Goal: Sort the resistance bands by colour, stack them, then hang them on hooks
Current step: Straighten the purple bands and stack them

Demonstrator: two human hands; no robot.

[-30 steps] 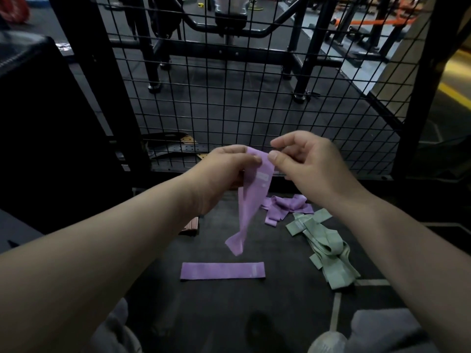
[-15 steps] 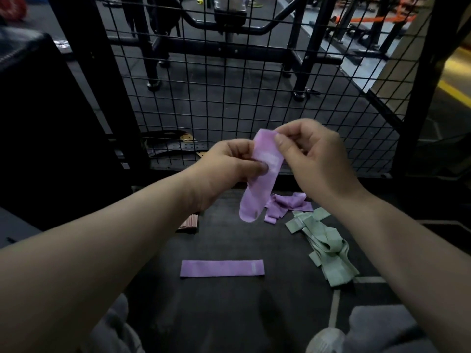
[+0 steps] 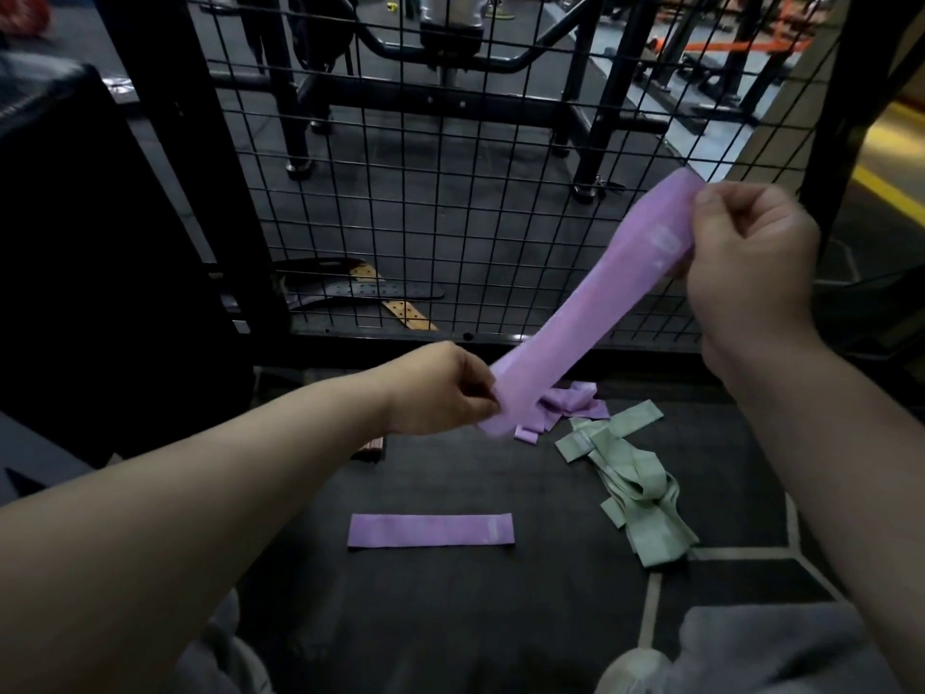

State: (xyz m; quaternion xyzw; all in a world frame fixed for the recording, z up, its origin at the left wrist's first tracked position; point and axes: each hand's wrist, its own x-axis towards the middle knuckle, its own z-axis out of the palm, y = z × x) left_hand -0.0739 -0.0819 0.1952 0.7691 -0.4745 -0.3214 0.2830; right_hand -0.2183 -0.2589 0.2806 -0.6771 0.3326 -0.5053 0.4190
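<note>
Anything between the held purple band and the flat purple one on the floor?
Nothing visible. Only open air separates the held band from the flat band; the green pile lies off to its right.

Left hand [image 3: 441, 392] low, right hand [image 3: 751, 265] high, pinching

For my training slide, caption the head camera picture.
Left hand and right hand stretch a purple band; a flat band and green pile lie below.

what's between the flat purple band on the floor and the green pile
Only bare dark mat, in the head view; the flat purple band and green pile lie apart.
</note>
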